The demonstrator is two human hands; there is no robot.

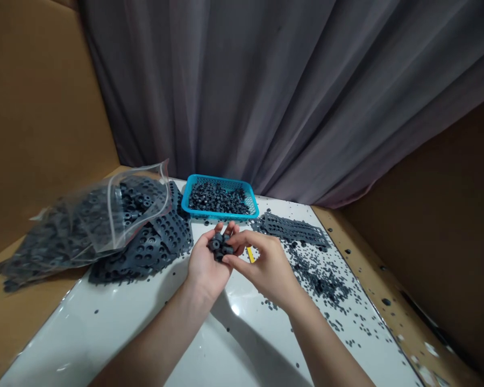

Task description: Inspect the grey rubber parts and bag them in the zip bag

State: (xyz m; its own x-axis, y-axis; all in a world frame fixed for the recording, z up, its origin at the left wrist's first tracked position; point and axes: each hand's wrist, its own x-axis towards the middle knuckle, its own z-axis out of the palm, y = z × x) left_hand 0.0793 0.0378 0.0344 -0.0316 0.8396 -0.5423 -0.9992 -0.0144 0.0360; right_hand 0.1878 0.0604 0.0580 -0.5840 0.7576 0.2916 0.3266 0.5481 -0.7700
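Palm up, my left hand (204, 263) cups a small heap of dark grey rubber plugs (218, 244), short round pieces with a hole in the end. My right hand (262, 255) reaches over from the right, its thumb and forefinger pinching one plug at the heap's edge. Just beyond the hands stands a blue plastic basket (255, 205) holding many similar dark pieces. A short yellow strip (250, 255) shows partly behind my right hand.
At left, a clear zip bag (68, 231) full of dark plugs leans on perforated rubber sheets (145, 250). More punched sheets (294, 228) lie at right, beside scattered small dark discs (326, 285) on the white table (116, 333). Cardboard walls and a grey curtain (226, 91) enclose the table.
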